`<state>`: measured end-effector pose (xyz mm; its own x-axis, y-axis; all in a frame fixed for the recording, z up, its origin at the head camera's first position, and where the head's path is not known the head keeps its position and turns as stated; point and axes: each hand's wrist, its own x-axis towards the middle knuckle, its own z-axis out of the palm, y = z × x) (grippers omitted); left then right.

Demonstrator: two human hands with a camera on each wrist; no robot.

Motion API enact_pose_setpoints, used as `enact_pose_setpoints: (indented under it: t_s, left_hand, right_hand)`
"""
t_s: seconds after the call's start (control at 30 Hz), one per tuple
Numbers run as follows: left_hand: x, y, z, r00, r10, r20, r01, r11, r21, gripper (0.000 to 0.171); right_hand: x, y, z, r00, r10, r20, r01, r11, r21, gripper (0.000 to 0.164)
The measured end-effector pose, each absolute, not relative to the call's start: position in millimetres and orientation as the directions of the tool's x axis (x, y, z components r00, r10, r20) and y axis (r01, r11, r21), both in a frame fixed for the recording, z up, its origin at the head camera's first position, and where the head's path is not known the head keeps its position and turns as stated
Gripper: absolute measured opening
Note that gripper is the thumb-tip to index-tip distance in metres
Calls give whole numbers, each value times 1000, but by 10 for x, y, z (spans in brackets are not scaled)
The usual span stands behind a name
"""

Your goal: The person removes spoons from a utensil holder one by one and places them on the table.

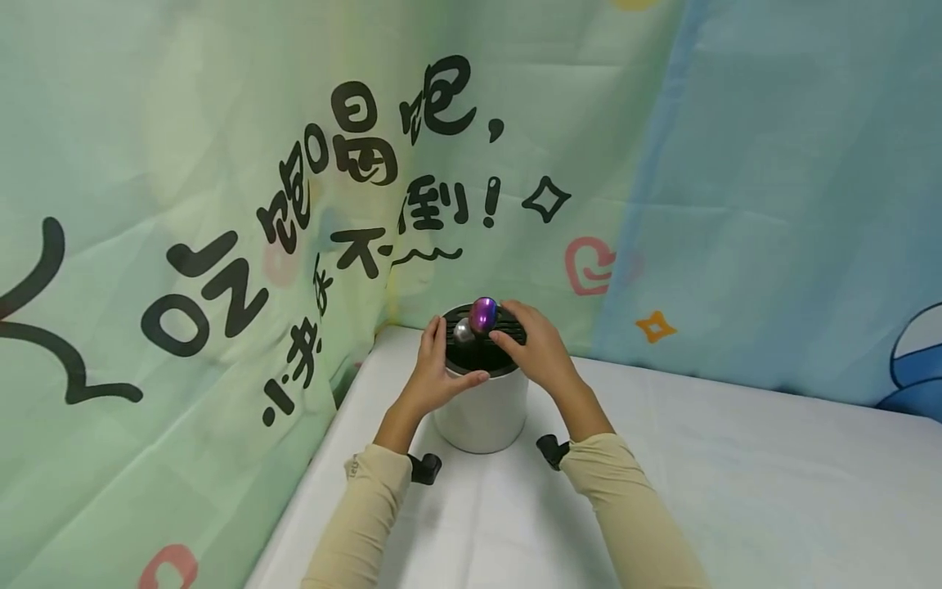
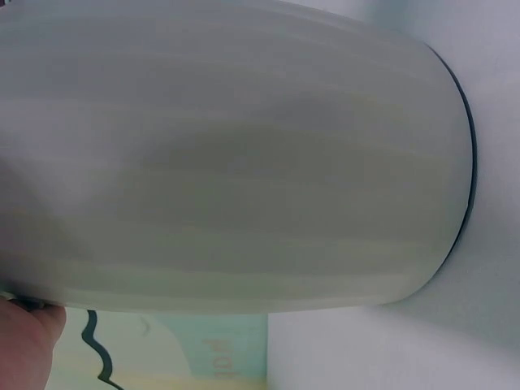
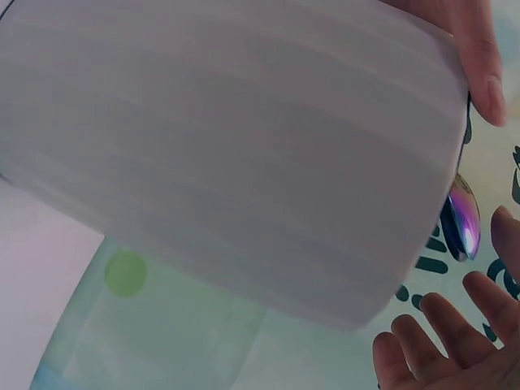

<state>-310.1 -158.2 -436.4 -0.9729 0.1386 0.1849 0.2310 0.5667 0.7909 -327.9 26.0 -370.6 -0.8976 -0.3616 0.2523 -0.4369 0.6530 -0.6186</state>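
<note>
On the table (image 1: 736,458), toward twelve o'clock from the person, a white cylindrical holder (image 1: 482,421) stood with its long axis upright, caught between the two hands. Taking its rim as a dial, as the head view showed it, the left hand (image 1: 434,376) lay from nine round to six o'clock: its fingers were stretched along the outside and its thumb ran across the front edge, touching the holder but not curled round it. The right hand (image 1: 543,348) stood at about three o'clock, spread and loosely bent, with its thumb reaching inward over the dark slotted top (image 1: 471,358). It seemed to have hold of nothing; the right wrist view left a gap between that thumb and the purple spoon-like head (image 1: 483,315).

That head rose above the slots near twelve o'clock on the rim, its long axis running roughly from twelve to six; whatever stem it had was hidden inside. From the right hand it lay toward ten o'clock, from the left hand between one and two, and the right was the nearer. At its eight o'clock, lower and closer to the left fingers, sat a silver rounded head (image 1: 463,330)
</note>
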Motion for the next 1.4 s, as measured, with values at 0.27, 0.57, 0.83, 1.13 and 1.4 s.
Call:
enact_pose_setpoints:
  t_s: [0.27,0.57,0.83,1.13,1.4]
  left_hand:
    - [-3096,-1542,-4375,-969,146,200,248,552,796,132]
    - [-3113,-1541,-4376,-967,150,205,254,554,793,133]
    - [-3090,-1535,-4368,-967,157,202,255,553,793,131]
    - [-3081,-1559,-4334,-970,159,184,242,560,793,131]
    - [-3087,-1594,-4349,-972,148,181,233,556,798,129]
  right_hand:
    - [-3293,218,-3764,-905,-320,280,-425,635,-646,49]
    - [-3309,96,-3748,-920,-244,306,-391,587,-709,33]
    - [-3332,11,-3766,-946,-186,266,-324,514,-794,32]
    - [-3311,35,-3772,-951,-144,273,-308,475,-824,25]
    - [-3308,27,-3771,-963,-154,220,-265,410,-873,26]
